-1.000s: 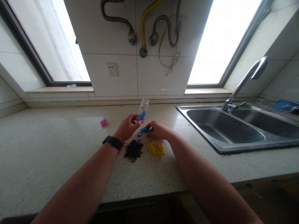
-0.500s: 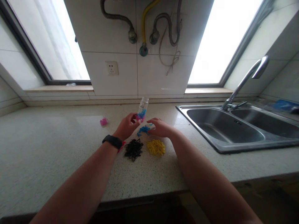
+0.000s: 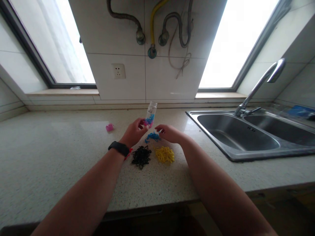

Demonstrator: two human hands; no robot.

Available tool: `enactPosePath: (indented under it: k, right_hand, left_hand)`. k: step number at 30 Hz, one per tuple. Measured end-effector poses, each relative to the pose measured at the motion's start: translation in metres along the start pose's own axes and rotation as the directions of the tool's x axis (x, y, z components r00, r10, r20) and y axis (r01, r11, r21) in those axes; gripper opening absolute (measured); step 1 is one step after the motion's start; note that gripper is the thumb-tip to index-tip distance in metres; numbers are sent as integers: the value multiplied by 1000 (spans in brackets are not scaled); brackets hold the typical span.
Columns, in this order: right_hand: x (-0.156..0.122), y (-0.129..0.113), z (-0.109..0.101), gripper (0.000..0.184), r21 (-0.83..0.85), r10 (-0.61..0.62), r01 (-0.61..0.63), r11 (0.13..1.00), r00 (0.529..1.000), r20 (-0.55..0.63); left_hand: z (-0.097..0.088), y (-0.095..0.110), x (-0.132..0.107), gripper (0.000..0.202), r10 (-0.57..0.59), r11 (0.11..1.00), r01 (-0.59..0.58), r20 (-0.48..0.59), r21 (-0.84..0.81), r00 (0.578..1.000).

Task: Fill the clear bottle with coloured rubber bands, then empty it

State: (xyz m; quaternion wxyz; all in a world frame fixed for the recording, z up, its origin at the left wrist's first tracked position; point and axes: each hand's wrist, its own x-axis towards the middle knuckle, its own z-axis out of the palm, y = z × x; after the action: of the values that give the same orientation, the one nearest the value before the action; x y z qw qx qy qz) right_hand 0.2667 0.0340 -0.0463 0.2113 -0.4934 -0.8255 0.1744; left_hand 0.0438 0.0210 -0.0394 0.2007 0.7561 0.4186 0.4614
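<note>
My left hand [image 3: 136, 131], with a black band on its wrist, grips a clear bottle [image 3: 152, 108] near its base. The bottle tilts a little to the right and has an uncapped-looking top. Blue and pink small rubber bands [image 3: 149, 120] lie inside it. My right hand [image 3: 168, 133] is at the right edge of a pile of blue rubber bands [image 3: 153, 136], fingers curled in on some of them; the fingertips are partly hidden. Closer to me lie a pile of black rubber bands [image 3: 141, 157] and one of yellow rubber bands [image 3: 164, 154]. Red bands [image 3: 128, 153] show partly behind my left wrist.
A pink cap-like piece [image 3: 109, 127] lies on the speckled counter [image 3: 61, 157] to the left. On the right is a double steel sink [image 3: 236, 131] with a faucet [image 3: 258, 87]. The tiled wall behind carries a socket [image 3: 119, 71] and hoses.
My right hand's fingers have drawn closer together at the blue pile, and the hand has risen slightly. My left hand and the bottle stay nearly in place.
</note>
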Motion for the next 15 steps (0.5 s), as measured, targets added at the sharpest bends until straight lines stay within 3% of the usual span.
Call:
enactPosePath:
  k: [3,5,7,11,15]
  right_hand:
    - [-2,2,0,47,-130,-10,3,992,998,-57]
    - [-4,2,1,59,-221,-24,16,975,999,-34]
    - [-4,1,1,60,-273,-37,36,961,999,3]
    - [-1,-1,0,37,-187,-38,43,981,999,33]
    - [1,2,1,39,-22,-14,16,1000,998,60]
  left_hand:
    - [-1,-1,0,35,2,1000,-2,5,-2,1000]
    - [-1,0,0,35,4,1000,-4,10,1,1000]
    - [-1,1,0,35,4,1000,-4,11,0,1000]
    - [-1,3,0,33,5,1000,-5,7,-4,1000]
    - [-2,4,0,31,9,1000,-9,10,-1,1000]
